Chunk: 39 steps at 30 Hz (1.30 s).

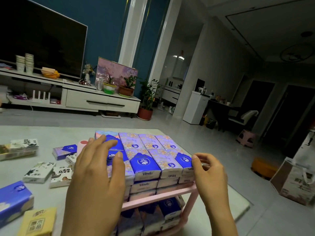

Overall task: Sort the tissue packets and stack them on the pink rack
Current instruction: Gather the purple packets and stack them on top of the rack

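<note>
A pink rack (163, 195) stands on the pale table, its shelves packed with blue and purple Vinda tissue packets (146, 165) stacked in rows. My left hand (100, 174) lies flat with fingers spread on the left packets of the top layer. My right hand (209, 174) pinches the right end packet (185, 160) of the front row between thumb and fingers. More blue packets (168, 208) fill the lower shelf.
Loose packets lie on the table (51, 132) at left: white illustrated ones (38, 172), a purple one (64, 151), a large blue pack (13, 200), a yellow one (38, 222). A TV stand (100, 101) is beyond. Paper bags (294, 181) stand on the floor at right.
</note>
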### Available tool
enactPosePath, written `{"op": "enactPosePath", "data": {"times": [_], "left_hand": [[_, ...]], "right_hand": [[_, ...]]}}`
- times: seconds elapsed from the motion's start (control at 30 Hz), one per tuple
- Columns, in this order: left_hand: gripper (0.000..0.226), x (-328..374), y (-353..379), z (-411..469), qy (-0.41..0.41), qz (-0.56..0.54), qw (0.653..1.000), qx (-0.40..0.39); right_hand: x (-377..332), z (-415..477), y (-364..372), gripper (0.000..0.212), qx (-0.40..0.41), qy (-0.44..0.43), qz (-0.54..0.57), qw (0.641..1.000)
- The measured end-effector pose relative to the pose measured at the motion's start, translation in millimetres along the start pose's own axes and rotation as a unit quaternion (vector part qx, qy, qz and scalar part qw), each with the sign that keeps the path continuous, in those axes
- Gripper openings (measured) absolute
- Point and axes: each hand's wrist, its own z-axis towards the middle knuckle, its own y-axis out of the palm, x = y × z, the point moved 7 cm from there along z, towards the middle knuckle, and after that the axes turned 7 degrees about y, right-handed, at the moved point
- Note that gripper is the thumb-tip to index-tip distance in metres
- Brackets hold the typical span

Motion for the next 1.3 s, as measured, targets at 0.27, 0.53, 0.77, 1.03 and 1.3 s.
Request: {"op": "enactPosePath", "data": {"times": [0.27, 0.53, 0.77, 1.03, 1.3], "left_hand": [[0.066, -2.1, -1.0, 3.7, -0.075, 0.023, 0.995, -0.069], [0.082, 0.0, 10.5, -1.4, -0.106, 0.178, 0.954, -0.215], [0.058, 0.4, 11.6, 0.5, -0.102, 0.213, 0.945, -0.228], [0.058, -1.6, 11.3, -0.2, -0.093, 0.218, 0.948, -0.213], [0.068, -1.5, -1.7, 2.9, -0.123, 0.026, 0.983, -0.135]], "right_hand": [[-65.4, 2.2, 38.1, 0.036, -0.142, -0.163, -0.095, 0.972], [-46.1, 12.6, 92.0, 0.055, -0.359, -0.120, -0.268, 0.886], [-39.5, 14.1, 102.3, 0.064, -0.348, -0.142, -0.338, 0.863], [-30.7, 18.2, 113.4, 0.068, -0.356, -0.142, -0.379, 0.843], [-50.9, 14.5, 102.5, 0.062, -0.315, -0.164, -0.366, 0.860]]}}
